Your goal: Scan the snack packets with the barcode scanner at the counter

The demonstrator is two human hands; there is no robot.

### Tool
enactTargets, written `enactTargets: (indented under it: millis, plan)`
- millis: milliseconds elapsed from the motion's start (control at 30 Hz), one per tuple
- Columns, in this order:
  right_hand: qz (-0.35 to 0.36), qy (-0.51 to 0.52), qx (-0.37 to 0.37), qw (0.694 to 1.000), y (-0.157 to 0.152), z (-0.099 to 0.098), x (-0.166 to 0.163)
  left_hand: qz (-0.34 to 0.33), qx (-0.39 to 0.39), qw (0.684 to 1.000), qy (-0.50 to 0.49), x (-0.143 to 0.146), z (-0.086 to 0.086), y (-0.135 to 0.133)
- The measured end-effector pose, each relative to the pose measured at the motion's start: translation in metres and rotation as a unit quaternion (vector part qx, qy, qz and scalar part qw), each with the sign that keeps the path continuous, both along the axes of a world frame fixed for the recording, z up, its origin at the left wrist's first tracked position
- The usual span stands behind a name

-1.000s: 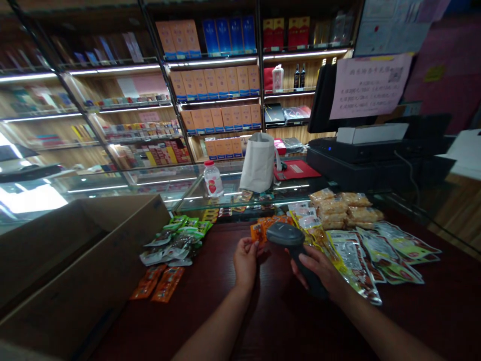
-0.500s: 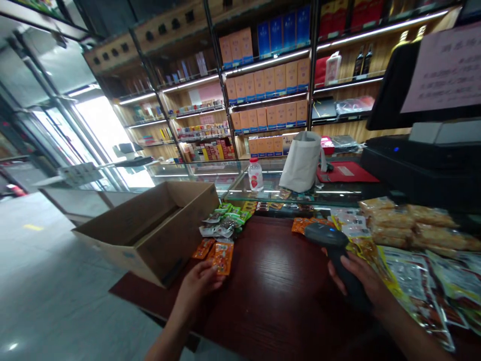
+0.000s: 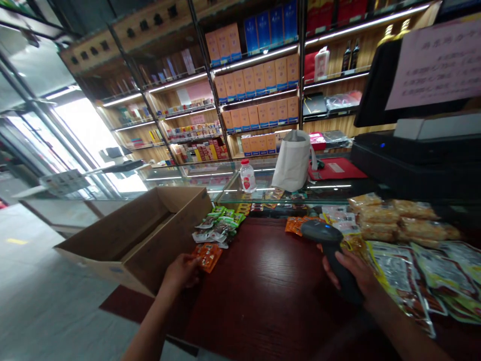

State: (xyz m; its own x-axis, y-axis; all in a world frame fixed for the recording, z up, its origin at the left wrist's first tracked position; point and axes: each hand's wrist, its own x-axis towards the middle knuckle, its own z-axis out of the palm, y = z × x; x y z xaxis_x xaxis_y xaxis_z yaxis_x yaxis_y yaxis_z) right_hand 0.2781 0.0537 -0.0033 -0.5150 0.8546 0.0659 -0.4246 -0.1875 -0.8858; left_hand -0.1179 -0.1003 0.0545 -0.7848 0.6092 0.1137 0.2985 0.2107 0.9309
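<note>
My left hand (image 3: 182,273) is closed at the near-left edge of an orange snack packet (image 3: 209,257), fingers curled and thumb at its corner. That packet lies on the dark red wooden counter (image 3: 259,291), beside the cardboard box (image 3: 169,240). Just behind it is a heap of green and clear snack packets (image 3: 221,225). My right hand (image 3: 351,273) is wrapped round the handle of a dark grey barcode scanner (image 3: 323,233), whose small blue light is lit. Past the scanner's head are more orange packets (image 3: 295,224).
At right lie bagged tan snacks (image 3: 379,213) and large silver-and-yellow packets (image 3: 394,268). On the glass counter stand a red-capped bottle (image 3: 247,178) and a white bag (image 3: 291,163). A black monitor (image 3: 376,85) is at upper right; boxed goods fill the back shelves.
My left hand has moved left with the orange packet, which now lies over the spot where other orange packets lay by the box. The right hand keeps the scanner; the view has shifted slightly.
</note>
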Motion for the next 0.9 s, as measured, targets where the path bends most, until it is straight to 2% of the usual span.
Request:
enactTargets:
  millis: [100,167,267,333,367,467,567,667,900]
  plan:
    - [-0.026,0.024,-0.006,0.999,0.005,0.004,0.002,0.042,-0.021,0.989,0.142,0.013,0.000,0.004]
    - [-0.046,0.034,-0.006,0.998,0.009,0.006,0.003,-0.037,-0.002,0.984,0.176,0.036,-0.006,0.025]
    - [-0.063,0.050,-0.007,0.997,0.012,0.008,0.003,-0.225,0.002,0.952,0.207,0.088,-0.023,0.079]
    - [-0.063,0.056,-0.007,0.996,0.013,0.008,0.002,-0.286,0.008,0.929,0.233,0.124,-0.033,0.122]
    - [-0.062,0.058,-0.006,0.996,0.014,0.007,0.001,-0.295,0.002,0.920,0.258,0.141,-0.037,0.143]
    - [-0.055,0.059,0.000,0.997,0.016,0.005,-0.002,-0.243,-0.059,0.900,0.357,0.180,-0.044,0.194]
    - [-0.050,0.061,0.003,0.997,0.020,0.001,-0.004,-0.198,-0.159,0.881,0.399,0.202,-0.048,0.223]
    - [-0.048,0.061,0.004,0.997,0.023,-0.002,-0.005,-0.199,-0.204,0.872,0.397,0.211,-0.052,0.235]
    - [-0.036,0.058,0.005,0.998,0.026,-0.003,-0.004,-0.195,-0.182,0.905,0.331,0.211,-0.051,0.245]
